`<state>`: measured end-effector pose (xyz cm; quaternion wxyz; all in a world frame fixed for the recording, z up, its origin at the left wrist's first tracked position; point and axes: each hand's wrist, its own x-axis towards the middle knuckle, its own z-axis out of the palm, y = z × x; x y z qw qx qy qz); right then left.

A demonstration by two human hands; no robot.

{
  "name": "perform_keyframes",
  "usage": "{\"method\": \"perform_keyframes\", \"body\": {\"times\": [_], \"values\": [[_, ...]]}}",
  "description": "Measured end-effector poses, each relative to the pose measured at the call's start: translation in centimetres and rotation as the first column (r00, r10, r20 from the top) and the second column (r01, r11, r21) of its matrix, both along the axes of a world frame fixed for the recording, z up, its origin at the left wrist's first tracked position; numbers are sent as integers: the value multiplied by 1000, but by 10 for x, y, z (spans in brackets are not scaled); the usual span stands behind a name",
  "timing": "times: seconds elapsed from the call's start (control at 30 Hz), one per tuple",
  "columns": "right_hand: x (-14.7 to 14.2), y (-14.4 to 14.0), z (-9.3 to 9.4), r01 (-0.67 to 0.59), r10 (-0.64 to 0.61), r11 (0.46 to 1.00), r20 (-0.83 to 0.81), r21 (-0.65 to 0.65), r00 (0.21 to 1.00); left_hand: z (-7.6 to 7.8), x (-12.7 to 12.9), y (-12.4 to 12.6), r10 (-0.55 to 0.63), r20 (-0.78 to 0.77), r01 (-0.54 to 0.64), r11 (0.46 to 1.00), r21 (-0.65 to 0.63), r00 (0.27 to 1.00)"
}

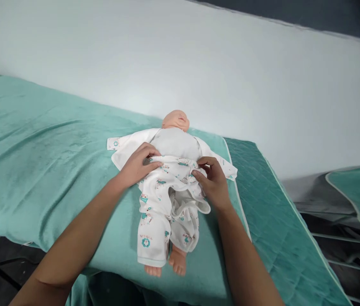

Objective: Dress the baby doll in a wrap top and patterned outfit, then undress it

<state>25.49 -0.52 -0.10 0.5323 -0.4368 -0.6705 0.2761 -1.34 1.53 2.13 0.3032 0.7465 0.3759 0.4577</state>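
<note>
While the doll (175, 142) lies on its back on the sheet (81, 157), the left hand (138, 165) and right hand (215, 182) pinch its pants (161, 187) at the waist, fingers almost closed. Pulling one side too hard could make the pants go crooked.

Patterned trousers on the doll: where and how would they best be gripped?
Probably by the waistband, pinched at both sides, coming from the foot end: its upper edge lies exposed across the doll's torso, and the left hand and right hand are at its ends.
</note>
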Motion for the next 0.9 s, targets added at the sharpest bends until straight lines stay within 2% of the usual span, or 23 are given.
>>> {"method": "perform_keyframes", "body": {"times": [0.13,0.27,0.4,0.5,0.6,0.73,0.9], "values": [[7,10,1,-65,70,996,77,-59,995,6,0,3,-28,-72,25,999,-41,997],[9,18,15,-145,164,984,197,-107,967,9,2,5,-61,-148,58,998,-28,987],[3,26,30,-220,246,967,262,-126,933,12,8,15,30,-213,-46,997,-69,977],[-2,39,36,-100,141,980,241,-172,960,15,12,30,111,-199,-133,986,-103,974],[-8,59,39,26,13,982,210,-185,978,16,11,44,99,-135,-120,980,-161,986],[-15,80,36,54,-43,979,61,-195,997,8,7,52,55,14,-50,970,-237,998],[-7,76,21,62,-78,953,-43,-296,996,3,3,48,45,217,33,939,-344,975]]}}
